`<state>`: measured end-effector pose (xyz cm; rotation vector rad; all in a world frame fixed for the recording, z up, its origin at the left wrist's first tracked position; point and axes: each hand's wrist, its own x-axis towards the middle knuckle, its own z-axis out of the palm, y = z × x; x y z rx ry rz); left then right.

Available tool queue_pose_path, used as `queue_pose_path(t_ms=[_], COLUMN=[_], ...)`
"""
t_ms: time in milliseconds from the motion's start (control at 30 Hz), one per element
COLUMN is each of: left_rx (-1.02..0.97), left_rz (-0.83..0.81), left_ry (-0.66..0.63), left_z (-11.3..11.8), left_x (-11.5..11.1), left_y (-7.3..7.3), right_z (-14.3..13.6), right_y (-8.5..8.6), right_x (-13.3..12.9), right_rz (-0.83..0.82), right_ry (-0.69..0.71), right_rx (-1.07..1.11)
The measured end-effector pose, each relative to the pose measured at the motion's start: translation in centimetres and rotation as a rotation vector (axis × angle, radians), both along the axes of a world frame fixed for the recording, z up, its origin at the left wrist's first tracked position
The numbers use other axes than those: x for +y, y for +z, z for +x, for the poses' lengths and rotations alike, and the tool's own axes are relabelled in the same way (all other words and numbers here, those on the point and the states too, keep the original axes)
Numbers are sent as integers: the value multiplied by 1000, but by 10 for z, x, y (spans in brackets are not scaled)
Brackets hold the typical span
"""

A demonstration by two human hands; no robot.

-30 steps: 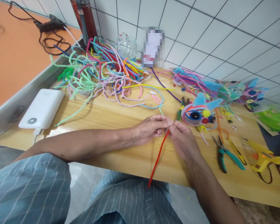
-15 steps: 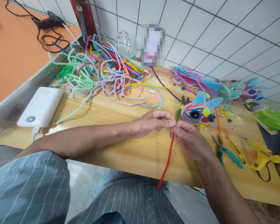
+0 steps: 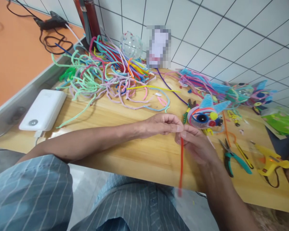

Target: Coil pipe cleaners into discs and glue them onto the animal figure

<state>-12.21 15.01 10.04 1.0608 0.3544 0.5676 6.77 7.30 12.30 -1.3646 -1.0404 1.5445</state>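
Note:
A red pipe cleaner point(image 3: 181, 160) hangs down from between my fingertips, its lower end blurred past the table's front edge. My left hand point(image 3: 165, 125) pinches at its top, thumb against forefinger. Touching it fingertip to fingertip, my right hand point(image 3: 195, 139) is closed on the same pipe cleaner. What the fingertips cover of its upper end is hidden. Just beyond my hands sits a fish-like craft figure point(image 3: 202, 117) with blue pipe-cleaner fins and a dark eye. Green-handled pliers point(image 3: 186, 115) lie beside that figure, partly behind my fingers.
A heap of coloured pipe cleaners point(image 3: 93, 73) spreads over the back left, near a white power bank point(image 3: 42, 110). Teal-handled pliers point(image 3: 231, 157), a yellow cutter point(image 3: 243, 154) and a yellow glue gun point(image 3: 271, 160) lie to the right. A phone point(image 3: 158, 46) leans on the tiled wall.
The red pipe cleaner's hanging end has swung to the right, from slanting left to nearly straight down. Both hands stay together in almost the same place.

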Motion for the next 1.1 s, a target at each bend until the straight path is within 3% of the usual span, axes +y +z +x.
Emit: queue_pose_path(t_ms=[100, 200, 400, 533, 633, 800, 1000, 1100], left_rx=[52, 81, 24, -69, -79, 32, 157, 152], left_rz=[147, 145, -161, -314, -322, -82, 257, 342], left_ry=[-71, -13, 226, 229, 210, 192, 47, 94], left_z=[-4, -3, 5, 5, 4, 3, -2, -2], left_x=[11, 9, -15, -26, -26, -9, 9, 7], left_y=[4, 7, 5, 9, 11, 6, 9, 11], right_z=[8, 10, -7, -29, -35, -15, 6, 9], right_y=[9, 16, 10, -9, -15, -3, 14, 19], right_x=[0, 0, 2, 2, 3, 3, 1, 1], right_rz=[-66, -70, 36, 122, 144, 95, -65, -72], right_ry=[68, 90, -13, -101, -113, -78, 38, 80], right_rx=[-78, -104, -78, 73, 145, 51, -109, -153])
